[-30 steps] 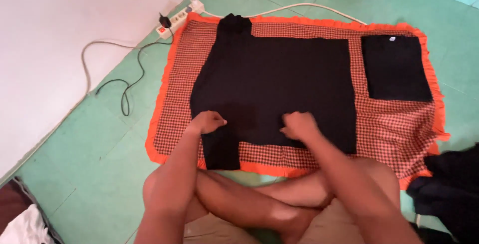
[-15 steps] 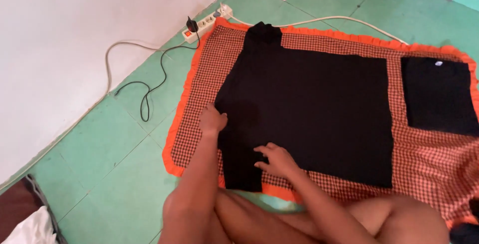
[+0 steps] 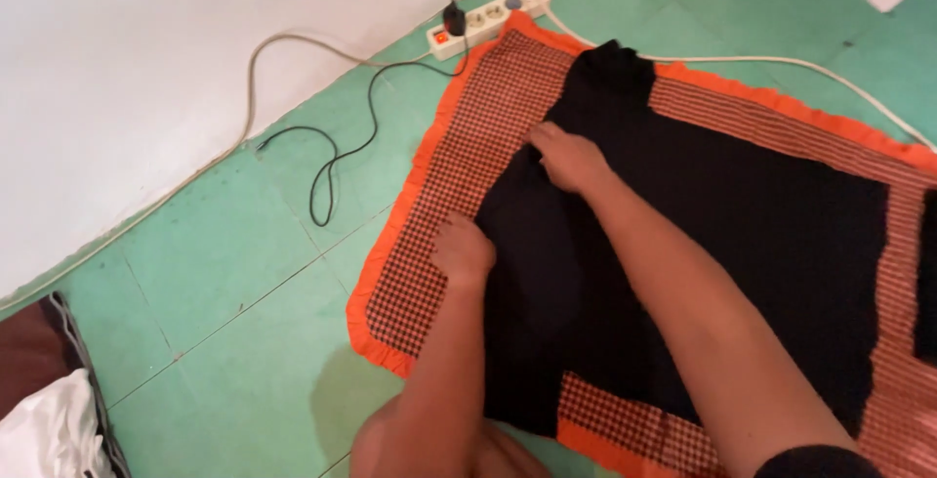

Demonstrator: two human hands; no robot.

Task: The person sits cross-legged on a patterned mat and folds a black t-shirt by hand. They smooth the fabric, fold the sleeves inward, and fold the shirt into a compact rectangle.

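Left hand: the left hand (image 3: 462,251) lay knuckles-up at the near left edge of the black garment (image 3: 703,244), fingers curled down onto the cloth; whether it pinched the fabric could not be told.
Right hand: the right hand (image 3: 569,159) reached further up the same left edge, fingers bunched on a fold of the black cloth, seemingly gripping it.
Hands together: the two were apart, one nearer the body and one further off, both on the same side of the garment.
Black garment: spread flat on the checked mat (image 3: 488,136), its narrow upper end pointing toward the wall, its left side partly folded in under the hands.
Checked mat: red-and-white check with an orange border, lying on the green tiled floor (image 3: 224,341).
Power strip: a white power strip (image 3: 488,19) sat just beyond the mat's far corner, with a black cable (image 3: 337,161) looping over the tiles.
Wall: a white wall (image 3: 146,68) ran along the left.
Near left corner: white and dark cloth (image 3: 44,419) lay bunched on the floor.
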